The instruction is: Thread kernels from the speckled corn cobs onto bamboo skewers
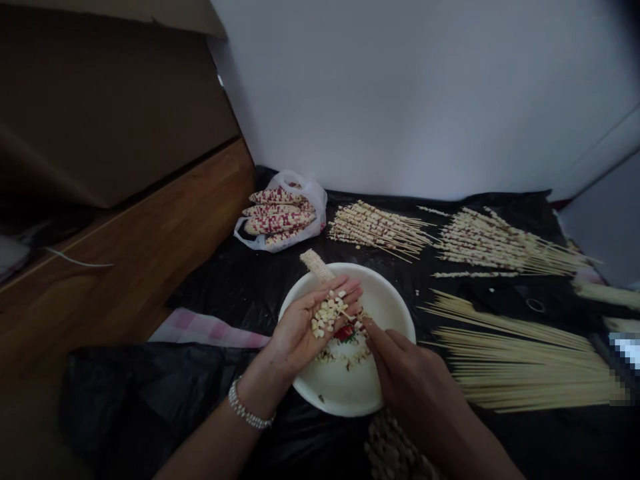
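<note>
My left hand (310, 327) is palm up over a white basin (345, 393), its fingers stretched out, with a pile of pale corn kernels (327, 313) resting on it. My right hand (387, 343) is pinched on a thin skewer (361, 321) whose tip reaches the kernels; some kernels appear to be threaded near the fingers. A bare corn cob (316, 264) leans over the basin's far rim, partly hidden by my left hand. Loose kernels (350, 361) lie on the basin's bottom, near a red and green print.
Speckled corn cobs (280, 219) sit in a plastic bag (317, 200) at the back left. Two piles of kernel-covered skewers (373, 228) lie behind the basin and to its right. Plain skewers (525, 367) are spread at the right on black plastic (240, 280). A white wall stands behind.
</note>
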A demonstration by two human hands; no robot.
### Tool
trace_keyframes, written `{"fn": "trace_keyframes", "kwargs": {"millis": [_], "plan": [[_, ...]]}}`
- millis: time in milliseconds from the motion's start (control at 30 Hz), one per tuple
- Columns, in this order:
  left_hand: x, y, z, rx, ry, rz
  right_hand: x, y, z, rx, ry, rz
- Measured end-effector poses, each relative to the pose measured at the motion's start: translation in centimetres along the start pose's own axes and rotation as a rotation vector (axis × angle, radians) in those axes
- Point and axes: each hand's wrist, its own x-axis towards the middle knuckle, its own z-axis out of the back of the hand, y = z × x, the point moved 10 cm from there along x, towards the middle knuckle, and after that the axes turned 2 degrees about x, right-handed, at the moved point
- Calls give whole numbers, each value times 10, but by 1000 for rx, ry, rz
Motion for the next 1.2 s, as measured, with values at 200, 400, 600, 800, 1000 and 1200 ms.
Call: {"fn": "trace_keyframes", "kwargs": {"millis": [200,400,600,800,1000,1200], "plan": [[-1,1,-1,3,-15,4,0,0,1,-24,-10,3],[-4,0,-5,89,17,-11,-1,3,5,-76,-7,51],[-5,0,-4,119,-11,-47,-2,13,6,-142,-23,72],[-6,0,-7,106,18,-36,-1,13,8,-134,-73,53],[-1,10,0,-40,-3,128,-1,6,10,-111,-92,42],[3,-1,8,-4,-76,-31,-1,5,23,-136,-177,83]]}}
